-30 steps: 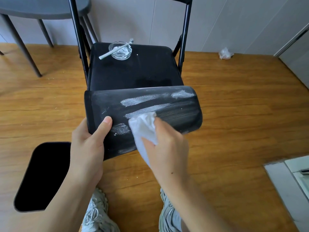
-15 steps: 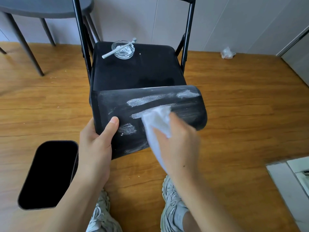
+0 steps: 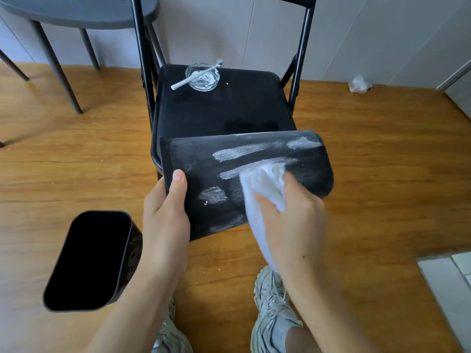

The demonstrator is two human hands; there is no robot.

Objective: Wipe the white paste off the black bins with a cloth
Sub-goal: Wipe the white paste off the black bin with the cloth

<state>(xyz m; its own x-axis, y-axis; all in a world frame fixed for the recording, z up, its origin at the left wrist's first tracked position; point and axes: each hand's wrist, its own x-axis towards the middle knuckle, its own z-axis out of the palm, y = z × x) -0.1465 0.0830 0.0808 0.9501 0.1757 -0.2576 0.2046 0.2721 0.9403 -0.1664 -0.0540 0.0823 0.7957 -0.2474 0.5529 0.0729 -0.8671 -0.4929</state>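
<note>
A black bin [image 3: 204, 174] lies on its side, leaning against the front of a black chair, with white paste streaks across its upper face. My left hand [image 3: 165, 215] grips the bin's open rim, thumb on top. My right hand [image 3: 293, 212] holds a white cloth [image 3: 265, 184] pressed on the bin's face, near its middle right. A second black bin [image 3: 91, 261] stands upright on the floor at the lower left, its mouth facing up.
The black folding chair [image 3: 229, 108] carries a glass dish [image 3: 202, 77] with paste and a white toothbrush [image 3: 196, 75] across it. A grey table [image 3: 76, 11] stands at the back left. Crumpled white paper [image 3: 359, 84] lies by the wall. My sneakers [image 3: 272, 309] are below.
My right hand has slid the cloth to the right across the bin's face, thinning the middle paste streak. My left hand keeps its grip on the rim.
</note>
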